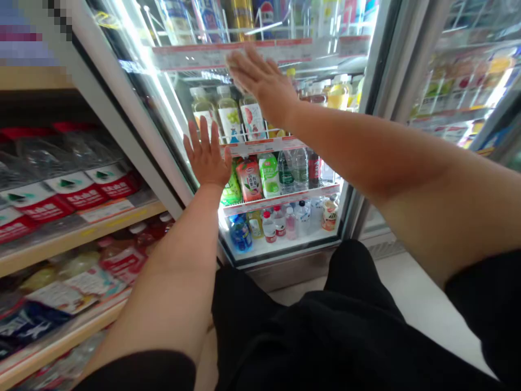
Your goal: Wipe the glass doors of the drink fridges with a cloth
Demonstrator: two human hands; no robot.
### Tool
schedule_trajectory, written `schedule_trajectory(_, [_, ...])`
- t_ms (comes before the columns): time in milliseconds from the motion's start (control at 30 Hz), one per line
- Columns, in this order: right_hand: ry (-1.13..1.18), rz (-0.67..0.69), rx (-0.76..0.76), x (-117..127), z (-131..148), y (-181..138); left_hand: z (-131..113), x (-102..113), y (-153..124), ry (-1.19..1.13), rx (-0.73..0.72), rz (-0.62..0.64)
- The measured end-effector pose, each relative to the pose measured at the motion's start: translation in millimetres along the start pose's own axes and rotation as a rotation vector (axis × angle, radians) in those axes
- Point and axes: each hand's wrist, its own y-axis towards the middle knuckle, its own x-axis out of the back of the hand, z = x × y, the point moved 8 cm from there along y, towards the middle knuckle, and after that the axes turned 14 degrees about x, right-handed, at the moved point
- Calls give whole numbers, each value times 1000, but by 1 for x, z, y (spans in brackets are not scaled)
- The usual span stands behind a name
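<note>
My left hand [207,155] is open with fingers spread, flat against the glass door [171,103] of a drinks fridge, near the middle shelf. My right hand [260,81] is also open, fingers stretched out flat on the glass higher up, over a shelf price strip [191,57]. Neither hand holds anything. Behind the glass stand bottles: pale juice bottles [228,117] on one shelf, green and pink drink bottles [260,176] below, small bottles [280,222] at the bottom.
A wooden shelf unit [61,239] at my left carries red-and-white boxes [65,193] and packaged goods. Another fridge door [468,81] stands at the right. Pale floor [419,304] lies below. My dark-clothed legs [325,326] fill the lower middle.
</note>
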Motion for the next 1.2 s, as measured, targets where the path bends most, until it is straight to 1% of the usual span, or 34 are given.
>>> schedule_trajectory(67, [-27,121,214,-13,13,-10,0,0,0,-14,3,9])
schedule_trajectory(100, [-31,139,253,-15,13,-13,0,1,0,-17,7,9])
schedule_trajectory(133, [-27,121,225,-14,6,-15,0,0,0,-16,9,10])
schedule_trajectory(233, [25,-43,-19,-1,-27,-21,1,-1,1,2,6,6])
schedule_trajectory(267, [49,-86,-60,1,-34,-24,1,-2,1,11,2,4])
schedule_trajectory(300, [70,-106,-54,1,-36,-28,2,-2,2,20,-1,-1])
schedule_trajectory(333, [86,-102,-8,-2,-34,-32,2,-2,2,25,-3,-5])
schedule_trajectory(433, [139,-24,182,-14,-27,-45,3,-3,3,8,5,2])
schedule_trajectory(500, [162,-11,220,-16,-34,-51,3,-3,2,-2,4,3])
schedule_trajectory(567, [154,-62,133,-9,-54,-52,3,-2,2,-17,-5,4])
schedule_trajectory(633, [113,-142,-17,1,-74,-54,2,-2,2,-36,-9,10])
schedule_trajectory(700, [66,-166,-112,7,-80,-60,3,-2,2,-37,-10,7])
schedule_trajectory(733, [46,-144,-108,6,-77,-63,3,-2,2,-28,-12,1])
schedule_trajectory(767, [31,-104,-57,4,-69,-66,3,-2,2,-16,-15,-7])
schedule_trajectory(833, [16,0,118,-3,-51,-73,3,-2,2,4,-22,-19])
schedule_trajectory(867, [17,40,191,-7,-46,-77,4,-2,2,16,-25,-23])
schedule_trajectory(900, [17,58,228,-8,-46,-81,4,-2,2,29,-28,-27])
schedule_trajectory(933, [15,46,217,-7,-52,-84,4,-2,2,39,-31,-33])
schedule_trajectory(967, [13,9,156,-4,-64,-87,4,-2,2,43,-36,-36])
schedule_trajectory(1033, [-7,-118,-37,6,-92,-95,5,-2,1,26,-43,-38])
schedule_trajectory(1100, [-49,-225,-198,12,-110,-108,5,-3,1,-5,-47,-33])
schedule_trajectory(1133, [-70,-238,-234,11,-113,-114,5,-3,2,-18,-47,-29])
schedule_trajectory(1167, [-88,-222,-232,8,-113,-119,5,-3,2,-32,-46,-24])
schedule_trajectory(1200, [-100,-182,-194,4,-110,-122,5,-3,2,-46,-45,-20])
